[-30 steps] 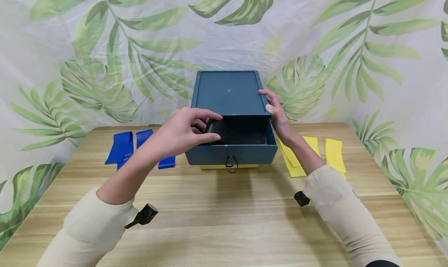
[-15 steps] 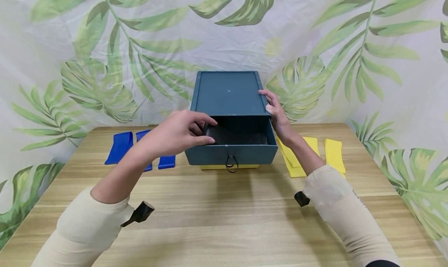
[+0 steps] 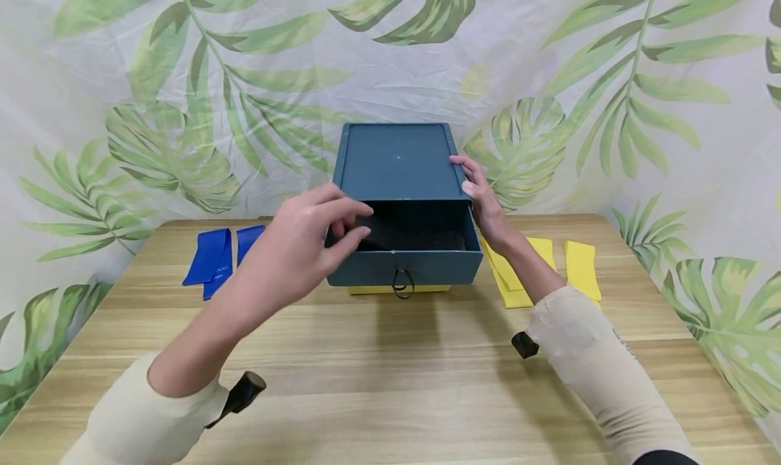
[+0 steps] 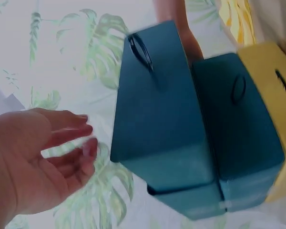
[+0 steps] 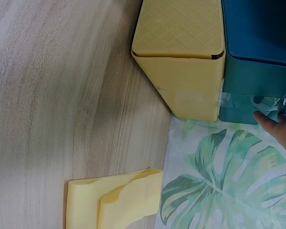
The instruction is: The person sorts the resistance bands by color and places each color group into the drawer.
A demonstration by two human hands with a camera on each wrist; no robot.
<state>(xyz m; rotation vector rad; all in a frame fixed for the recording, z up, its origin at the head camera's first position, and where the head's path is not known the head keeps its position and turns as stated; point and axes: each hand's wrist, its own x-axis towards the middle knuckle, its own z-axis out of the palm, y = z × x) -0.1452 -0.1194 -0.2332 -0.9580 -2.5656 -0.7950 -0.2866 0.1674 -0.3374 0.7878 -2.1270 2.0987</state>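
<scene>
A stack of drawers stands at the back of the table, its blue top panel (image 3: 390, 167) facing up. The top blue drawer (image 3: 433, 268) is pulled out, with a dark inside and a black loop handle on its front. My left hand (image 3: 299, 238) overlaps that drawer's left corner in the head view. In the left wrist view it is apart from the drawer, fingers loosely bent, holding nothing. My right hand (image 3: 485, 204) rests against the stack's right side, its fingertips at the top edge. A closed blue drawer (image 4: 229, 129) and a yellow drawer (image 4: 264, 67) sit below.
Folded blue bands (image 3: 207, 258) lie to the left of the stack, partly behind my left arm. Folded yellow bands (image 3: 581, 268) lie to the right. A leaf-print cloth (image 3: 293, 51) hangs right behind the wooden table (image 3: 378, 397).
My left hand has drawn back from over the open drawer toward the left and nearer to me, its wrist turning. The right hand and the stack have kept their places.
</scene>
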